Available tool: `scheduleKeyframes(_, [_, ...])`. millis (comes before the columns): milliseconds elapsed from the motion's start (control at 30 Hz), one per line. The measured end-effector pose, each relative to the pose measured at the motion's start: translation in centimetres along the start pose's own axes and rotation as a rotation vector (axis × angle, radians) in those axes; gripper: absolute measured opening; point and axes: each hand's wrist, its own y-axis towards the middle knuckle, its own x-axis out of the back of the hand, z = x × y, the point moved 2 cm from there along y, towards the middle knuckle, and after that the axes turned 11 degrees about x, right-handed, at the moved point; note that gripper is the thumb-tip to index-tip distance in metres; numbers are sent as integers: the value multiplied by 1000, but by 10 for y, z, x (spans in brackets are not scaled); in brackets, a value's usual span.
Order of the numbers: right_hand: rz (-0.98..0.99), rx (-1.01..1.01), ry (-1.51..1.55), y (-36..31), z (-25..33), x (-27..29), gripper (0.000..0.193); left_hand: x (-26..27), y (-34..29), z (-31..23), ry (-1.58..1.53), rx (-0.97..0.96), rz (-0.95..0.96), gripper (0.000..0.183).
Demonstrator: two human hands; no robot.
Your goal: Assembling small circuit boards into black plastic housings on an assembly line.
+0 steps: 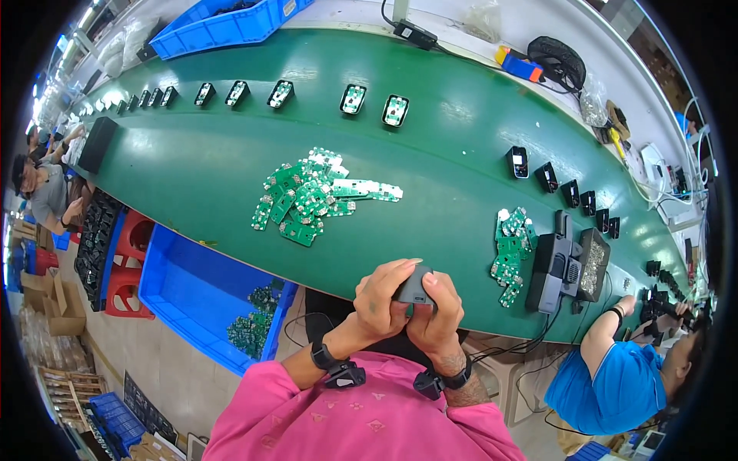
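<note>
Both hands are closed around one small dark grey plastic housing [414, 286] with a slot in the face toward me, held over the table's near edge. My left hand [378, 301] wraps its left side, and my right hand [438, 315] grips the right side with the thumb along it. The inside of the housing is hidden. Ahead and to the left lies a loose heap of green circuit boards [304, 196]. A smaller pile of green boards [510, 250] lies to the right of my hands.
Black housings with boards [353, 99] stand in a row along the green table [430, 177]; more black housings [546, 177] curve off right. A grey device [550, 273] sits beside a tray of small metal parts [593, 265]. A blue bin [177, 296] holds boards at lower left. A person in blue [607, 384] works at right.
</note>
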Motion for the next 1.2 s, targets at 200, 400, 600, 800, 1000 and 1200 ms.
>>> scheduleKeyframes(200, [-1,-66,-104,2,-8,-4,43,-2,14,-2,68,89,53,31])
scheduleKeyframes(400, [-157,-1114,489,5,-46,-7,20,-8,36,26,20,504,301,41])
scheduleKeyframes(600, [-327,-1456,1106,6,-57,-7,19,-8,32,33,-17,470,292,52])
scheduleKeyframes(800, [-208,-1313,750,37,-91,-12,21,4,3,48,242,504,306,40])
scheduleKeyframes(1000, [-228,-1248,730,71,-196,-21,18,-1,-10,43,355,347,267,19])
scheduleKeyframes(1200, [118,-819,-143,95,-267,-47,31,-1,-17,44,357,298,245,13])
